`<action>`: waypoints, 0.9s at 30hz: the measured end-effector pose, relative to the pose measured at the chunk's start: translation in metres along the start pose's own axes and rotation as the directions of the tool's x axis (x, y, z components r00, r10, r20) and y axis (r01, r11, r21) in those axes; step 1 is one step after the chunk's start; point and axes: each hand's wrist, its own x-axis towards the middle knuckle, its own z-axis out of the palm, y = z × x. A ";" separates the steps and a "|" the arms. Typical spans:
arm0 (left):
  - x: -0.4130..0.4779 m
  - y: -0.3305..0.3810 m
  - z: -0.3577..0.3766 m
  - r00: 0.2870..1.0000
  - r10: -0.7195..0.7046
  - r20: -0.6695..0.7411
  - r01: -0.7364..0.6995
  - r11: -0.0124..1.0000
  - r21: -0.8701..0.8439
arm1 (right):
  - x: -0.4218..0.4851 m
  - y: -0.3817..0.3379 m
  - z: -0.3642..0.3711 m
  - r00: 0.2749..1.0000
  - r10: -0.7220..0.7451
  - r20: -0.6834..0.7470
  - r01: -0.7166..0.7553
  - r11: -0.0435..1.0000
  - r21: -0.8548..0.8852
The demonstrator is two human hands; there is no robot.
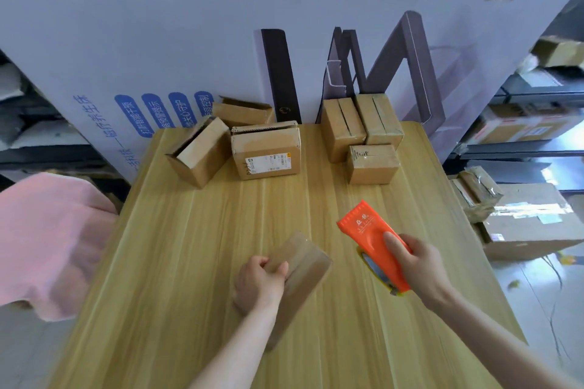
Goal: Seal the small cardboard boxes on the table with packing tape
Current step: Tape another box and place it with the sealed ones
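Now the left hand (259, 281) grips a small box (300, 268) near the table's (177, 262) front edge; the right hand (417, 265) clutches an orange tape dispenser (369, 237).

The big white cardboard panel (189, 25) carries light blue Chinese print that ends in 疗养生床. Beside it stand four blue ovals (130, 114) with white characters: the first reads 打鼾智能干预, the others are partly covered. The orange tape dispenser (366, 230) has two yellow characters and small Latin letters, not legible. The white label (267, 163) on one box (284, 142) has print too fine to read.
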 end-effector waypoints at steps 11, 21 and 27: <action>-0.063 0.099 -0.107 0.796 0.511 0.325 -0.191 0.721 -0.666 | -0.039 -0.044 -0.002 0.976 -0.205 0.067 0.184 0.955 0.234; -0.074 0.113 -0.133 0.749 0.565 0.345 -0.200 0.690 -0.695 | -0.047 -0.054 0.000 0.950 -0.309 0.049 0.301 0.945 0.124; -0.070 0.119 -0.134 0.798 0.469 0.379 -0.121 0.740 -0.661 | -0.046 -0.055 0.004 0.933 -0.356 0.051 0.354 0.934 0.048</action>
